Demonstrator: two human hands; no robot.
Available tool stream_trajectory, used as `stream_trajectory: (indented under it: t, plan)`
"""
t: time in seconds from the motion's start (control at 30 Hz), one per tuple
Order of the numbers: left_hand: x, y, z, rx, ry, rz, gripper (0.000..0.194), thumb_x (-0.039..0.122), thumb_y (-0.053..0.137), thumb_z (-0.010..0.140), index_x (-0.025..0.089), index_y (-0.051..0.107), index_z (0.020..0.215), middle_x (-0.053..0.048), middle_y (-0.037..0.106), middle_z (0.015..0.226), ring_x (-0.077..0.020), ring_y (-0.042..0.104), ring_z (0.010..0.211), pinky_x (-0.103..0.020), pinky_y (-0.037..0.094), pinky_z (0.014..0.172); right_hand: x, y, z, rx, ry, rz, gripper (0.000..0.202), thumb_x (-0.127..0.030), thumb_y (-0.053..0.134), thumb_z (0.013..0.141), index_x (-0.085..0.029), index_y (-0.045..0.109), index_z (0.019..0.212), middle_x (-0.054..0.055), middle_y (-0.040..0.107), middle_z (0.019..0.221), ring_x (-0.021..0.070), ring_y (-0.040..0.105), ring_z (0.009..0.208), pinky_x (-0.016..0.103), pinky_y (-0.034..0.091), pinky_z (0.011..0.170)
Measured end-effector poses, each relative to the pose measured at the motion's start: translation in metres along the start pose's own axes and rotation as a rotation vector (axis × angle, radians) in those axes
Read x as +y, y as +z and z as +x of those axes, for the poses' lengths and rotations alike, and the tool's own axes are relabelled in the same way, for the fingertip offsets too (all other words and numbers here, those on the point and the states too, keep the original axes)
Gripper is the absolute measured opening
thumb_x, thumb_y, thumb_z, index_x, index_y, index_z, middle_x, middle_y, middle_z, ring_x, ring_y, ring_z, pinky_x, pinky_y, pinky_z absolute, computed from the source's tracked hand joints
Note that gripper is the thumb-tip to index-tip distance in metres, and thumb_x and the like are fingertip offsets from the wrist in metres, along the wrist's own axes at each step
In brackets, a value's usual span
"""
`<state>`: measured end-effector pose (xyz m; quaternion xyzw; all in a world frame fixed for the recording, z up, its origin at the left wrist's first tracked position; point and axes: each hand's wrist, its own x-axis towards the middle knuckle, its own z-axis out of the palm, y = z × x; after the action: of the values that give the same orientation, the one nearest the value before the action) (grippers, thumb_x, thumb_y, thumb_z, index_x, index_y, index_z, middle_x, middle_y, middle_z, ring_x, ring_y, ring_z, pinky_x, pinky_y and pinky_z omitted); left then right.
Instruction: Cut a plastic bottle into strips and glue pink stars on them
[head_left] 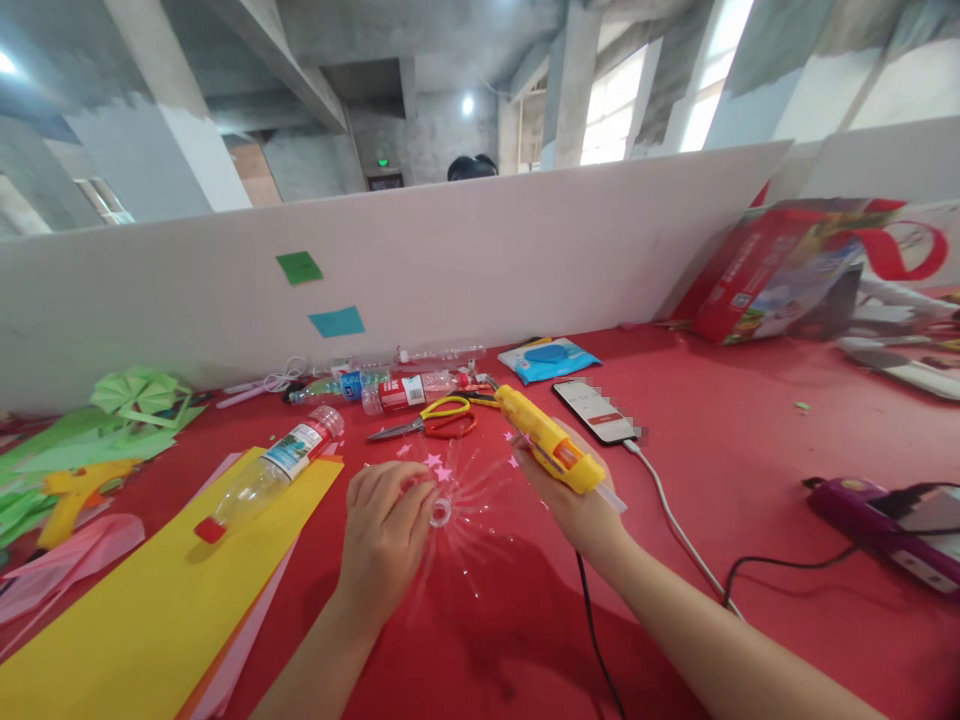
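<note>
My right hand (574, 505) is wrapped round a yellow hot glue gun (551, 440), its nozzle pointing away and to the left; a clear glue stick juts from its back end. My left hand (390, 515) has its fingers curled together beside the neck of a cut plastic bottle (441, 513). Whatever they may pinch is hidden. The bottle's clear strips fan out over the red table. Several small pink paper stars (435, 462) lie among the strips, just beyond the neck. Scissors (424, 418) with yellow and red handles rest farther back.
On the left, an empty bottle (274, 470) lies on yellow paper (157, 590), near green paper pieces (142, 400). More bottles (405, 392) lie along the white partition (450, 270). A phone (594, 411), a wipes packet (551, 358) and a purple power strip (885, 530) are to the right.
</note>
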<state>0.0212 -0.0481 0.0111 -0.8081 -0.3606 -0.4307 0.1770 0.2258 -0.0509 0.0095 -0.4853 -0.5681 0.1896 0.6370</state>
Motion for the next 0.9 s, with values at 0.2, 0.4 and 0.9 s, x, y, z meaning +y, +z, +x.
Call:
stream_trajectory:
  t: [0.2, 0.4, 0.9]
  plan:
    - [-0.0022, -0.0004, -0.0022, -0.024, 0.000, -0.015, 0.017, 0.014, 0.055, 0.080, 0.021, 0.064, 0.094, -0.007, 0.066, 0.098, -0.0199, 0.058, 0.091, -0.039, 0.041, 0.086, 0.0045, -0.0001, -0.0013, -0.010, 0.017, 0.032, 0.015, -0.034, 0.062, 0.077, -0.020, 0.057, 0.076, 0.004, 0.062, 0.080, 0.0185, 0.060, 0.070, 0.029, 0.050, 0.062]
    - [-0.0010, -0.0036, -0.0020, -0.026, -0.003, -0.063, 0.024, 0.017, 0.060, 0.077, 0.022, 0.061, 0.100, -0.007, 0.063, 0.100, -0.0206, 0.057, 0.093, -0.040, 0.042, 0.086, 0.0072, 0.0003, -0.0008, -0.005, 0.011, 0.036, 0.015, -0.032, 0.063, 0.077, -0.020, 0.057, 0.073, 0.004, 0.063, 0.081, 0.0182, 0.060, 0.069, 0.028, 0.049, 0.061]
    - [-0.0031, -0.0082, -0.0057, -0.056, -0.082, -0.172, 0.030, 0.016, 0.061, 0.077, 0.020, 0.056, 0.106, -0.007, 0.059, 0.104, -0.0207, 0.054, 0.098, -0.039, 0.043, 0.087, 0.0077, -0.0012, 0.0000, -0.026, -0.018, -0.040, 0.013, -0.032, 0.062, 0.077, -0.021, 0.057, 0.074, 0.003, 0.061, 0.079, 0.0184, 0.059, 0.071, 0.028, 0.048, 0.061]
